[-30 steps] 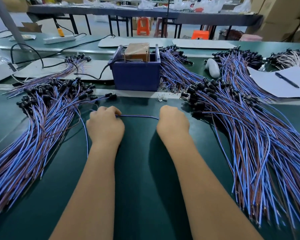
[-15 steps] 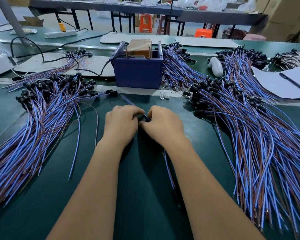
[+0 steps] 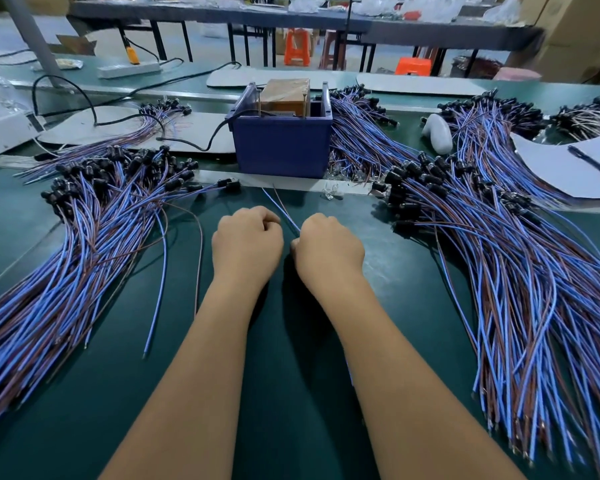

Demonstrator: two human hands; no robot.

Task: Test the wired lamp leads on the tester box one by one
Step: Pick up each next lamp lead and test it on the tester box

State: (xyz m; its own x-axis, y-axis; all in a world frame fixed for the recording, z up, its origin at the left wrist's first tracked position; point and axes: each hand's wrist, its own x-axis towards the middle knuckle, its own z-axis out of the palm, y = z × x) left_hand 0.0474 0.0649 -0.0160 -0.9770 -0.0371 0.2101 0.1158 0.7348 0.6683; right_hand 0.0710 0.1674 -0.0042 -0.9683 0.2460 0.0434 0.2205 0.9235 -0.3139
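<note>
On the green worktop (image 3: 291, 358), lead piles flank both sides; the blue tester box (image 3: 281, 147) at its far edge holds a brown block (image 3: 284, 93). Left hand (image 3: 246, 240) and right hand (image 3: 328, 247), both curled, pinch one lead (image 3: 280, 209) mid-worktop

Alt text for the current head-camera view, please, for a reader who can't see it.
Two bare hands, left hand and right hand, meet at the centre of a green bench, holding one lamp lead whose wires point toward the blue tester box. Large piles of blue-and-brown leads lie on the left and right.
</note>
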